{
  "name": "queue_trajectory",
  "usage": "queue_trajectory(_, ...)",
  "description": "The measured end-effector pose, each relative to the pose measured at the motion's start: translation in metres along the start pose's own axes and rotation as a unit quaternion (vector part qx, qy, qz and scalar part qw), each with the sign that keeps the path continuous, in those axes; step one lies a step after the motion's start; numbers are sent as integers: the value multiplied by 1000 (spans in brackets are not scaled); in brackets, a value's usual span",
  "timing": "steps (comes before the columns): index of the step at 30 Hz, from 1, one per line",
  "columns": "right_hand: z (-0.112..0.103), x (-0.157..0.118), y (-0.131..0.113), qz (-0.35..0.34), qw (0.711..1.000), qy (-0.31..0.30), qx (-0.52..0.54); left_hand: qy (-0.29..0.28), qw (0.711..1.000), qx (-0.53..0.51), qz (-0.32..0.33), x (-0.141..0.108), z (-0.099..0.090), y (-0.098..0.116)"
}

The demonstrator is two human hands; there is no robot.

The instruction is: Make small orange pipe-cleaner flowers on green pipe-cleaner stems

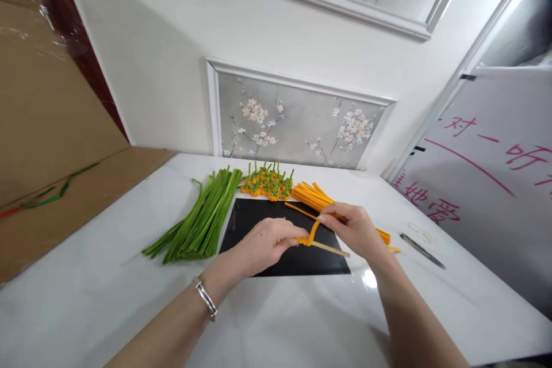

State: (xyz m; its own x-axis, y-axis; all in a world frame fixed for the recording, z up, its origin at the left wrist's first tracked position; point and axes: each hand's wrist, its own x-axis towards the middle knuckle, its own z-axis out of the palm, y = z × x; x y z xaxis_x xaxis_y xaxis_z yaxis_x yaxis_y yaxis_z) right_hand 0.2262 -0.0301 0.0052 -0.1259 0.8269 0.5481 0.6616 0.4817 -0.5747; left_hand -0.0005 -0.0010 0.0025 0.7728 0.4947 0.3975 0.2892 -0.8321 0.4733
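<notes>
My left hand (271, 241) pinches a thin wooden stick (330, 249) together with the coils of an orange pipe cleaner (314, 232) wound around it. The stick's bare end sticks out to the right. My right hand (350, 226) grips the pipe cleaner's free length between thumb and fingers, holding it up off the stick. Both hands are above a black mat (293, 267). Behind my right hand lies a bundle of orange pipe cleaners (311, 194), partly hidden by it.
Green pipe cleaners (200, 221) lie bundled left of the mat. Several small orange pumpkin-like pieces with green stems (268, 183) sit behind it. A dark pen or tweezers (422, 250) and clear rings (421, 233) lie right. A whiteboard (487, 184) stands at the right edge.
</notes>
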Motion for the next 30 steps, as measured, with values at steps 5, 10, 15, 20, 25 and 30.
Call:
queue_trajectory(5,6,1,9,23,997,-65,-18,32,999,-40,-7,2,1,5)
queue_trajectory(10,10,-9,10,33,987,-156,9,92,992,-70,-45,2,2,5)
queue_trajectory(15,7,-17,8,68,952,-293,61,112,990,-51,-73,2,3,6)
queue_trajectory(20,20,-13,3,157,941,-151,258,93,978,-147,-116,3,5,5)
queue_trajectory(25,31,-9,-5,168,927,-103,320,40,972,-188,-138,4,6,2)
queue_trajectory(30,33,-10,-9,142,932,-98,319,53,979,-135,-141,4,8,4)
